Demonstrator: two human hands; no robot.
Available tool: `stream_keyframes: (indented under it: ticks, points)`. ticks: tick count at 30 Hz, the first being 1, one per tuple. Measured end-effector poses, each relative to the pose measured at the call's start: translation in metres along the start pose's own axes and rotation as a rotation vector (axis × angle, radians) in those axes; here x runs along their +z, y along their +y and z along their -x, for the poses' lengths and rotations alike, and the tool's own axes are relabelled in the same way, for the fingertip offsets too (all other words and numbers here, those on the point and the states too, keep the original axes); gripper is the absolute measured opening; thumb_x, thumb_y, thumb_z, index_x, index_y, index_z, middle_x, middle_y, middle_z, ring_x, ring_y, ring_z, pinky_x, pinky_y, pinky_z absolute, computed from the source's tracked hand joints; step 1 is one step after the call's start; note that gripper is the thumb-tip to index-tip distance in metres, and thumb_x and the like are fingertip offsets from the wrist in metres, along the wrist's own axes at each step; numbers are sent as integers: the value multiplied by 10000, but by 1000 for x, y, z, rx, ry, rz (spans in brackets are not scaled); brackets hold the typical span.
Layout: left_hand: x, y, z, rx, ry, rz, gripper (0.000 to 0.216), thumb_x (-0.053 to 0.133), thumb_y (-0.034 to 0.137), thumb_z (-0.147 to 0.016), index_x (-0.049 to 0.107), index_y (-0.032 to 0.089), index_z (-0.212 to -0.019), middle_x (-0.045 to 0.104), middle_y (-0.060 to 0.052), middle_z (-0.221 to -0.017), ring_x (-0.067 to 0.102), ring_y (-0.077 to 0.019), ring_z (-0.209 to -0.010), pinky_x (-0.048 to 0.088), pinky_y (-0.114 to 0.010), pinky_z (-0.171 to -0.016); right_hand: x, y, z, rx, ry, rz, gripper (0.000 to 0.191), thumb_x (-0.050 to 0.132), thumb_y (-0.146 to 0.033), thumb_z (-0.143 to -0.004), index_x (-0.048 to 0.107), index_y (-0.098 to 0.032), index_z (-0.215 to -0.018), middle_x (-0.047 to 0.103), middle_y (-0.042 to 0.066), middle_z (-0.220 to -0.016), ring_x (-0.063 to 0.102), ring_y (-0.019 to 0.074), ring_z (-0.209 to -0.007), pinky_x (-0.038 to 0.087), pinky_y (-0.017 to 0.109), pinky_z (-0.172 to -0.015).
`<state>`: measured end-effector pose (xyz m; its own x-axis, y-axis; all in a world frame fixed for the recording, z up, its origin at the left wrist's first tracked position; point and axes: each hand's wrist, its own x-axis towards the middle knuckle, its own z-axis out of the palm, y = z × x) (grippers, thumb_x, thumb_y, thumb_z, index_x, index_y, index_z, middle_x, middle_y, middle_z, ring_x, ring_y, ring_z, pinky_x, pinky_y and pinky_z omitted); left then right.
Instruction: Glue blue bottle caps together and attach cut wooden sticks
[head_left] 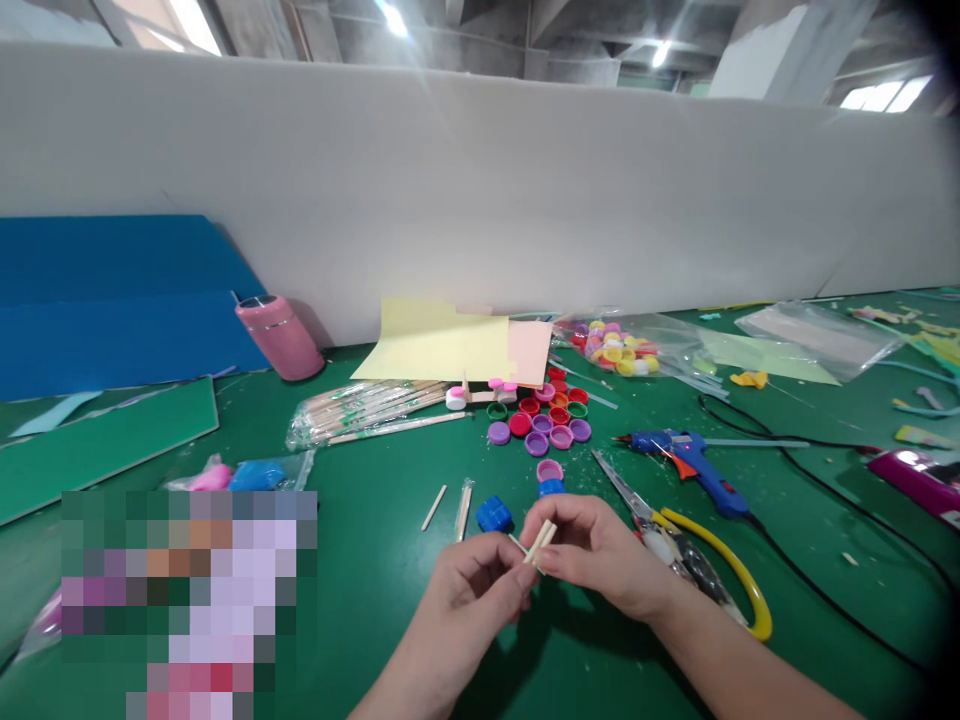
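Status: we're early in the build, judging by the layout; going left to right, pink tumbler lies tilted at 10 o'clock of our hands, against the white wall; bag of wooden sticks at 11 o'clock, only a few pulled out; one loose stick and a second short stick lie just left of the blue cap; our left hand is closed in a pinch on one end of the cut sticks; our right hand is closed on the same bundle from the other side, fingertips nearly meeting; bundle sits mid-air just above the green table, dead centre between the hands; it looks like two or three short pale wooden pieces held side by side, tilted up toward 1 o'clock, ends roughly flush; no glue visible on them, cannot tell if bonded; at 12 o'clock a small stick-and-cap assembly looks part-built; sorted bottle caps beside it mostly unused; scissors just right of the right hand, set down; glue gun at 1 o'clock, set down, cord trailing right; bag of caps beyond it; so cutting seems done for this piece, joining and cap fitting look left to do.
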<state>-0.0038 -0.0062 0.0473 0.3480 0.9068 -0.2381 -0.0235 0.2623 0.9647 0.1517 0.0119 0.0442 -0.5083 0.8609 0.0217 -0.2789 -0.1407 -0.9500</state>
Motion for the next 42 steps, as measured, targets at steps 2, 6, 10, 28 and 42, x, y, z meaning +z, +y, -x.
stream_keyframes:
  ticks: [2, 6, 10, 28, 42]
  points:
    - [1, 0, 0, -9, -5, -3, 252, 584, 376, -717, 568, 155, -596, 485, 24, -527, 404, -99, -516, 306, -212, -502, 0, 0, 0, 1, -5, 8, 167, 629, -301, -716, 585, -150, -774, 560, -7, -642, 558, 131, -601, 418, 256, -581]
    - [3, 1, 0, 25, -2, -91, 244, 576, 371, -720, 557, 152, -615, 472, 26, -541, 387, -96, -523, 301, -209, -500, 0, 0, 0, -32, 88, 118, 143, 626, -289, -720, 603, -152, -753, 539, -18, -635, 503, 104, -578, 391, 219, -547]
    - [5, 1, -1, 74, 36, -149, 263, 552, 356, -730, 523, 149, -569, 442, 31, -528, 358, -93, -515, 284, -208, -485, 0, 1, -2, -43, 154, 157, 153, 626, -296, -718, 601, -148, -750, 529, -17, -635, 473, 98, -572, 376, 212, -546]
    - [6, -6, -3, 77, 136, 34, 345, 618, 294, -691, 572, 161, -1007, 553, 1, -686, 470, -107, -597, 372, -208, -541, -5, 8, -5, -27, 250, -27, 115, 627, -260, -724, 626, -149, -755, 525, -19, -644, 438, 83, -562, 340, 204, -538]
    - [8, -5, -2, 71, 102, -182, 263, 532, 380, -733, 539, 148, -608, 454, 25, -545, 373, -100, -510, 283, -216, -483, -2, 5, -5, 1, 260, 49, 159, 634, -303, -707, 622, -145, -721, 505, -26, -606, 406, 80, -530, 316, 201, -495]
